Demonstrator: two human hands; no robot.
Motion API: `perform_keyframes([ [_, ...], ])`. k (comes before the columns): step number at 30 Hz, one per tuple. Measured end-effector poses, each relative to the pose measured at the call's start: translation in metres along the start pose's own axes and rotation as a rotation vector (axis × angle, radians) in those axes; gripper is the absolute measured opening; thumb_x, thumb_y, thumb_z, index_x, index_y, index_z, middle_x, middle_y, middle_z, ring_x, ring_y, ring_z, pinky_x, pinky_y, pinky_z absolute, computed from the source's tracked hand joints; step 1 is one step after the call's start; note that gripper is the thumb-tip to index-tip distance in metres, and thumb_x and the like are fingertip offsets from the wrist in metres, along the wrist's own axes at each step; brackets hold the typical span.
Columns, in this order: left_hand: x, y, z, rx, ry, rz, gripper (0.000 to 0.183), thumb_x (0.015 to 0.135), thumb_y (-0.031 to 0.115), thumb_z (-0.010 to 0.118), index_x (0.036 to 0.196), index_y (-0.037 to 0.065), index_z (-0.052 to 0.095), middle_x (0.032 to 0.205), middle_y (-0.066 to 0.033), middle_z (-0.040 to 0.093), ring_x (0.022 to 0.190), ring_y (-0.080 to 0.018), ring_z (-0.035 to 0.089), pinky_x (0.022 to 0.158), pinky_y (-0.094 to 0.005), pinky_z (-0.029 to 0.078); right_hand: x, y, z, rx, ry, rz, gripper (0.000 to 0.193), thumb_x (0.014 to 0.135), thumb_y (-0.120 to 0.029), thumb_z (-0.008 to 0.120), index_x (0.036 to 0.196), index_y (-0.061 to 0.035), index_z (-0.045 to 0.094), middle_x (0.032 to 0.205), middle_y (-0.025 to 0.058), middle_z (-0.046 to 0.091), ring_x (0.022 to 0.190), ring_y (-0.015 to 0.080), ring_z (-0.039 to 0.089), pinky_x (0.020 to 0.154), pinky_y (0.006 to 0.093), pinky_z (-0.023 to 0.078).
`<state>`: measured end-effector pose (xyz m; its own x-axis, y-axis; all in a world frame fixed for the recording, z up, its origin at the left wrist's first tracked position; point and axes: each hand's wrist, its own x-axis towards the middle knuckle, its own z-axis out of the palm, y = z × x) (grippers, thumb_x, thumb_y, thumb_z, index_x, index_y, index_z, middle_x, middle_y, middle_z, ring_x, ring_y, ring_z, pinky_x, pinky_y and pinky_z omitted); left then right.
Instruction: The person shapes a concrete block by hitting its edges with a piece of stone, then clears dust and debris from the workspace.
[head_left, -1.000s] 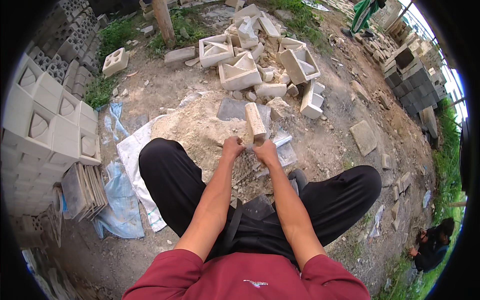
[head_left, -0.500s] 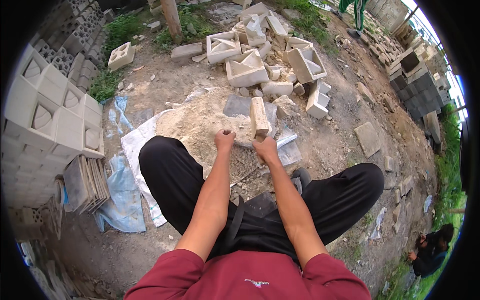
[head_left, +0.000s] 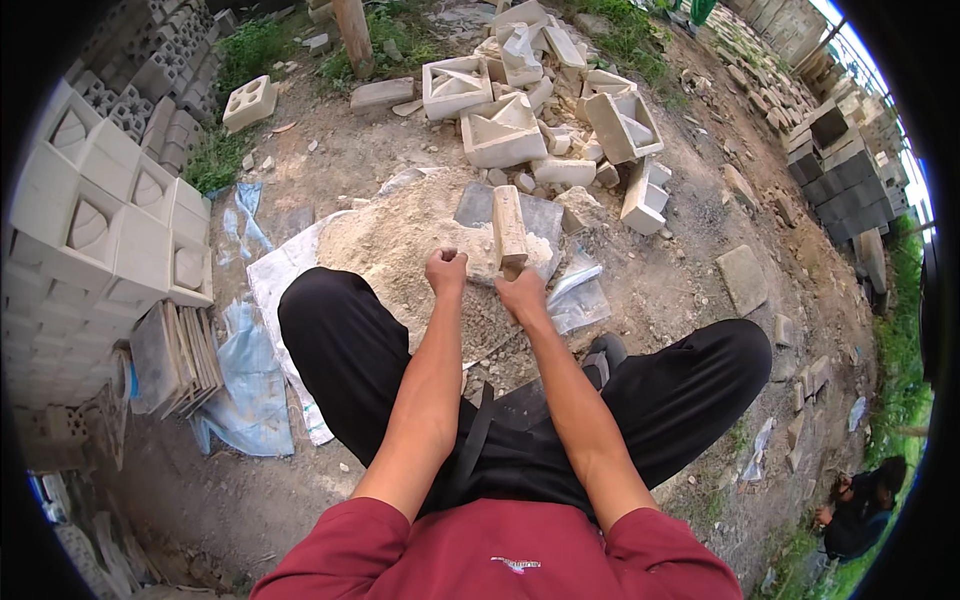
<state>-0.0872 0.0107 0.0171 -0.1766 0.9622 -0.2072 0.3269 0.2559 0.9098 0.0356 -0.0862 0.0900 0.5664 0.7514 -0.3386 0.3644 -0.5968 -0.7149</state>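
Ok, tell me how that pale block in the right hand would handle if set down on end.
The pale block looks rigid and probably heavy for its size, like the cast blocks piled beyond. Tall and narrow, it would likely tip on the loose sand heap. The right hand holds only its lower end, so it seems top-heavy.

Outdoor yard, daylight, flat and even. Bare dirt ground (head_left: 340, 160) strewn with rubble and stone chips. Stacked pale vent blocks (head_left: 110, 230) form a wall on the left; darker grey blocks (head_left: 150, 80) piled behind them. Leaning slabs (head_left: 175, 355) beside blue plastic sheeting (head_left: 245, 400). Sand pile (head_left: 400, 240) on a white sack (head_left: 275, 290) at centre. Heap of broken cast blocks (head_left: 530, 110) at top, near a wooden post (head_left: 355, 35). Grass patches (head_left: 250, 50) at top left and along the right edge. More grey blocks (head_left: 845, 170) stacked top right. Flat paver (head_left: 742, 278) lies alone on the right.
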Motion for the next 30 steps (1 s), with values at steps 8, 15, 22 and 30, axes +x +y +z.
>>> perform_keyframes([
  [8, 0.004, 0.015, 0.004, -0.02, 0.013, -0.009, 0.028, 0.072, 0.012, 0.074, 0.096, -0.001, 0.07, 0.089, -0.0119, 0.072, 0.082, -0.0183, 0.069, 0.077, -0.0297, 0.053, 0.009, 0.02, 0.01, -0.203, -0.088, -0.018, 0.057, 0.072, -0.028, 0.072, 0.11, 0.0106, 0.055, 0.101, 0.031, 0.065, 0.101, 0.0439, 0.063, 0.089, 0.045, 0.051],
  [15, 0.005, -0.001, -0.001, 0.005, 0.034, 0.023, 0.027, 0.073, 0.013, 0.074, 0.096, -0.001, 0.07, 0.089, -0.0112, 0.072, 0.08, -0.0184, 0.068, 0.076, -0.0305, 0.053, 0.007, -0.003, 0.004, 0.037, -0.09, -0.127, 0.055, 0.073, -0.028, 0.073, 0.109, 0.0094, 0.057, 0.101, 0.0302, 0.066, 0.1, 0.0426, 0.064, 0.088, 0.0444, 0.051],
  [22, 0.005, 0.021, 0.014, -0.057, 0.02, 0.02, 0.026, 0.071, 0.014, 0.073, 0.092, -0.001, 0.07, 0.086, -0.0135, 0.072, 0.078, -0.0225, 0.069, 0.076, -0.0332, 0.054, 0.014, 0.035, 0.013, -0.166, 0.005, -0.088, 0.053, 0.071, -0.029, 0.074, 0.106, 0.0082, 0.061, 0.1, 0.0306, 0.066, 0.1, 0.0399, 0.065, 0.087, 0.0432, 0.052],
  [30, -0.004, 0.009, 0.009, -0.025, 0.008, 0.031, 0.026, 0.071, 0.014, 0.073, 0.092, -0.001, 0.07, 0.086, -0.0134, 0.072, 0.078, -0.0235, 0.069, 0.076, -0.034, 0.054, 0.002, 0.004, 0.001, -0.01, 0.028, -0.047, 0.053, 0.07, -0.029, 0.074, 0.107, 0.0081, 0.061, 0.102, 0.0298, 0.066, 0.1, 0.042, 0.064, 0.087, 0.0439, 0.052],
])
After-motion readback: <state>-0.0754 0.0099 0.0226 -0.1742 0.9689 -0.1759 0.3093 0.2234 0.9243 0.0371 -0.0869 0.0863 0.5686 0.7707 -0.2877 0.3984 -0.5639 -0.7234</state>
